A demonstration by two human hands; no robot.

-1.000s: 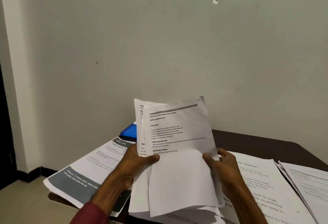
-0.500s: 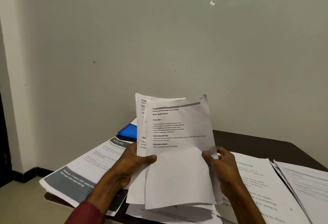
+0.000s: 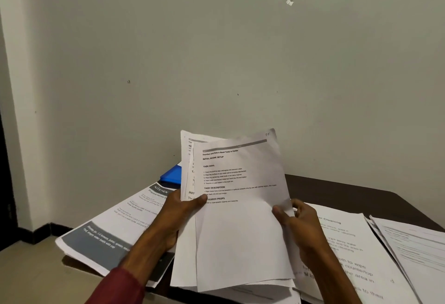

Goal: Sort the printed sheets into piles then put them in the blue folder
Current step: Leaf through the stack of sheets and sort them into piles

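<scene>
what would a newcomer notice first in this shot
The fan of printed sheets held up in the middle stands out first, gripped at its edges by the left hand and right hand. Behind it, a corner of the blue folder peeks out on the dark table. A pile with a grey banner lies to the left and a pile about cleaning to the right.

Folder (image 3: 171,175) behind held sheets (image 3: 240,207)
</scene>
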